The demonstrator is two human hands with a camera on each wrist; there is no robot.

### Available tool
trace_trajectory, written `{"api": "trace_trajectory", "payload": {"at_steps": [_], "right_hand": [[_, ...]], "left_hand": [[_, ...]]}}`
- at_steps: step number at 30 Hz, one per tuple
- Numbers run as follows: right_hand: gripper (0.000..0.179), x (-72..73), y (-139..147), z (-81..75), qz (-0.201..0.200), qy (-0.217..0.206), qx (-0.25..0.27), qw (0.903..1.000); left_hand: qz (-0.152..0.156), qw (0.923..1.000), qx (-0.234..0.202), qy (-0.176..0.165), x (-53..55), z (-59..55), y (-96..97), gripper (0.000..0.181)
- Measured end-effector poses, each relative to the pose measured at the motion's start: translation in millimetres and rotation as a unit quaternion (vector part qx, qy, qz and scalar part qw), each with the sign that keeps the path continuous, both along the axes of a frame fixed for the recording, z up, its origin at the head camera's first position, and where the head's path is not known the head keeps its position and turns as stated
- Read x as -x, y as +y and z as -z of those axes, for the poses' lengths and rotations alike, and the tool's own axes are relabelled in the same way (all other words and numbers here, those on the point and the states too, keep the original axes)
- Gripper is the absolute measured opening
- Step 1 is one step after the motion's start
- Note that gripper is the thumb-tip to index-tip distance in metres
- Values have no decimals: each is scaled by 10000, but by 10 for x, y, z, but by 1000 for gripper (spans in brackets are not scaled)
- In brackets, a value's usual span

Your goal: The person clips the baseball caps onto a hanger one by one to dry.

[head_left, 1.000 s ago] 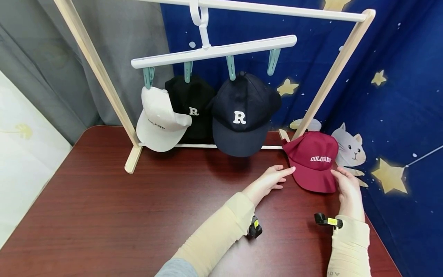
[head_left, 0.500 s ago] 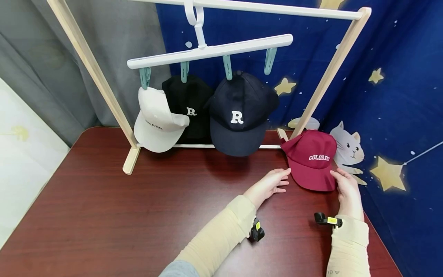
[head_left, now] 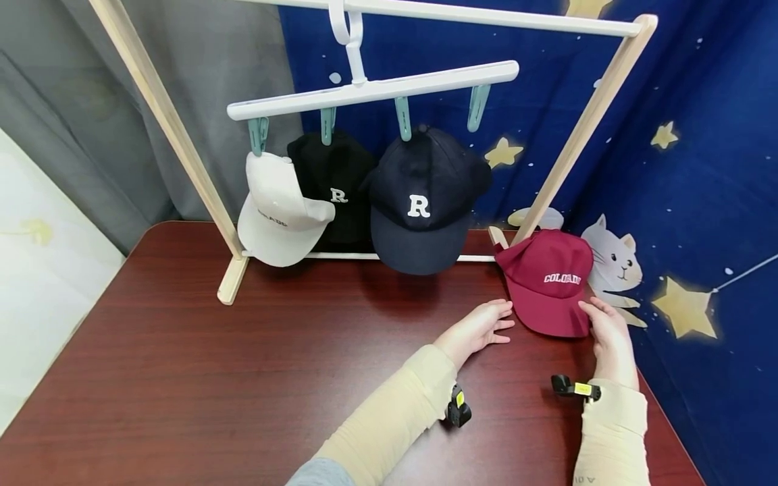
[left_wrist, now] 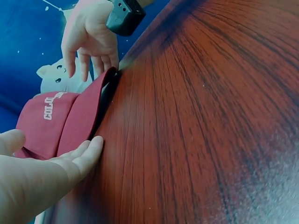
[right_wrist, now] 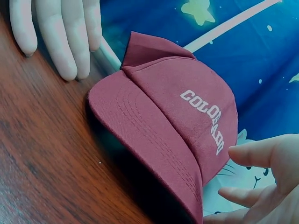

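A dark red baseball cap (head_left: 547, 270) with white COLORADO lettering sits at the table's right end, its brim towards me. My left hand (head_left: 480, 331) is just left of the brim, fingers extended. On the other side is my right hand (head_left: 612, 337), with its thumb by the brim's right edge; whether it touches is unclear. In the right wrist view, the cap (right_wrist: 163, 121) lies between both hands, its brim arching above the table. The left wrist view shows the fingers of my left hand (left_wrist: 42, 177) close to the brim; contact is hard to judge.
Behind, a wooden rack (head_left: 583, 128) bears a white hanger (head_left: 377, 89) with green clips (head_left: 478, 108). From it hang a white cap (head_left: 276, 216), a black cap (head_left: 334, 175) and a navy cap (head_left: 425, 202). A blue star-patterned curtain (head_left: 687, 202) borders the table (head_left: 213, 378).
My left hand has drawn slightly down towards me, its thumb no longer pointing over at the brim. My right hand and the red cap have stayed nearly in place.
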State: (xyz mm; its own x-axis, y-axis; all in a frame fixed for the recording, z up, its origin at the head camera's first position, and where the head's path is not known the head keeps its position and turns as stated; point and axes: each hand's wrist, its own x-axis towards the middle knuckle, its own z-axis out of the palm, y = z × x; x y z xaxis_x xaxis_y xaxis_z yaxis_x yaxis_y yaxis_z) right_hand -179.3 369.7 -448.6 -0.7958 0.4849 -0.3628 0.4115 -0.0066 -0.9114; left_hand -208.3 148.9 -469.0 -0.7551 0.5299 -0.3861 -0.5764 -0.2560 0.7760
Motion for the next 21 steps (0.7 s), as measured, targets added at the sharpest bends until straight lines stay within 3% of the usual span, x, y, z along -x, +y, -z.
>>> {"api": "trace_trajectory", "payload": {"at_steps": [9,21], "right_hand": [[69,3,-24,10,8,22,82,10000],[69,-33,-33,-7,94,-80,-117,9999]], "left_hand": [[56,10000,-34,34,-52,-9,18,53],[75,9999,62,41,-21,-2,40,54]]}}
